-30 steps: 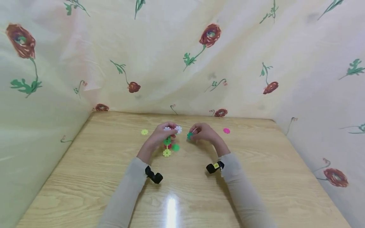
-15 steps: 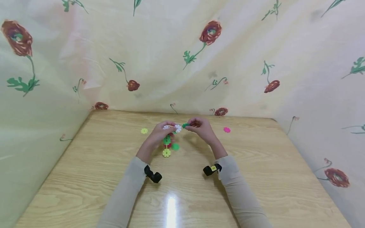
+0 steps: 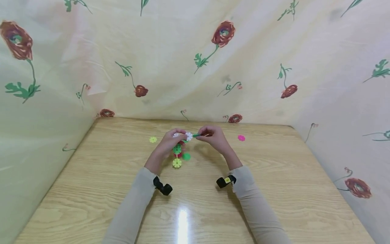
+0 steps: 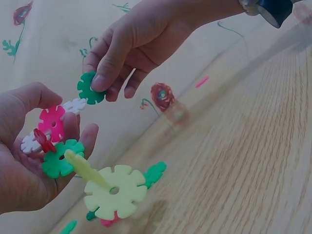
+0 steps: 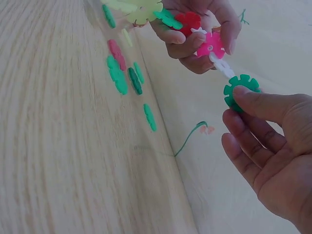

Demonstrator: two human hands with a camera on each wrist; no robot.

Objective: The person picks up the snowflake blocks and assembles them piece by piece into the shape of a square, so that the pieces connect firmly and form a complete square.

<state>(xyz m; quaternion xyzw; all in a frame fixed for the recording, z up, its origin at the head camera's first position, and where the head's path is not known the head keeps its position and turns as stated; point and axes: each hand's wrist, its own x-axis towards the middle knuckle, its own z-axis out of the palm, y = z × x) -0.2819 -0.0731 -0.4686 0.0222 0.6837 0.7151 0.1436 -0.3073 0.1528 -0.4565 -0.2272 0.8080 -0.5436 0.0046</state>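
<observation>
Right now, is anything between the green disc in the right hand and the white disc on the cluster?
Nothing visible: the green disc, pinched by the right hand, sits right beside the white disc.

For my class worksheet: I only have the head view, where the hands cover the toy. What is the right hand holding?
Observer: The right hand pinches a green disc, its edge at a white disc.
Operator: And the left hand?
Observer: The left hand grips a cluster; a pink disc joins that white one.
Operator: Anything lower?
Observer: A yellow disc hangs on a yellow stick.
</observation>
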